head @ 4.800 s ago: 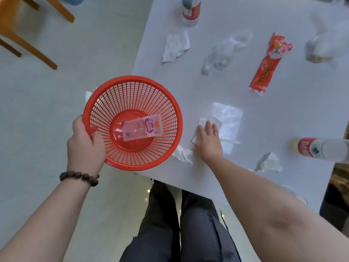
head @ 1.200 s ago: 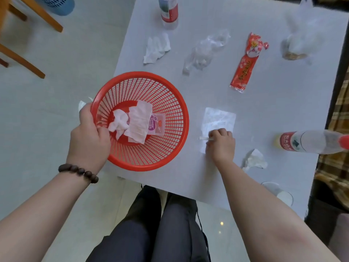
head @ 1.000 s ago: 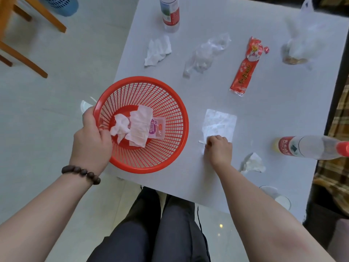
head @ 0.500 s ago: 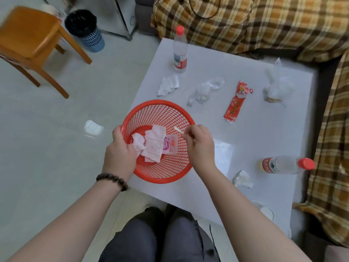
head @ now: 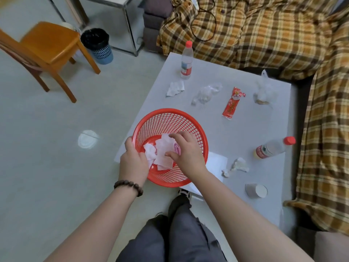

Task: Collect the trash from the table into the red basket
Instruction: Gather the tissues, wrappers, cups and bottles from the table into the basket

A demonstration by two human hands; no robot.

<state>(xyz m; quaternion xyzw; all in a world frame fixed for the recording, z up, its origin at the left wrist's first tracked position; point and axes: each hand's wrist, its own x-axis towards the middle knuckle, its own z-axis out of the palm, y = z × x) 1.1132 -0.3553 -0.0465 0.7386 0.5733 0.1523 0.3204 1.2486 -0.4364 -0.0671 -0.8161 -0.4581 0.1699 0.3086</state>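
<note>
The left hand (head: 133, 163) grips the near-left rim of the red basket (head: 186, 125), fingers curled over the edge, holding it at the near-left corner of the desk (head: 251, 127) so that part of it overhangs the floor. The right hand (head: 186, 152) sits inside the basket with fingers loosely spread over the tissues (head: 162, 154) and a pink packet (head: 177, 148) already lying there; it appears to hold nothing, which reads as the release of a small piece of trash. The next move, by my judgement, calls for lifting this hand clear of the rim and reaching for the nearest litter: the flat white paper (head: 217, 163) just right of the right wrist, partly under the basket, then the crumpled tissue (head: 238, 165) beyond it. Farther right lie a tipped paper cup (head: 256, 190) near the desk's front edge and a bottle on its side (head: 272, 148). Ahead of the hands are a folded tissue (head: 175, 88), clear crumpled plastic (head: 205, 93), a red wrapper (head: 232, 104), a knotted clear bag (head: 264, 91) and an upright bottle (head: 187, 61). The middle of the desk leaves open room for reaching; the cup could roll off the edge.
</note>
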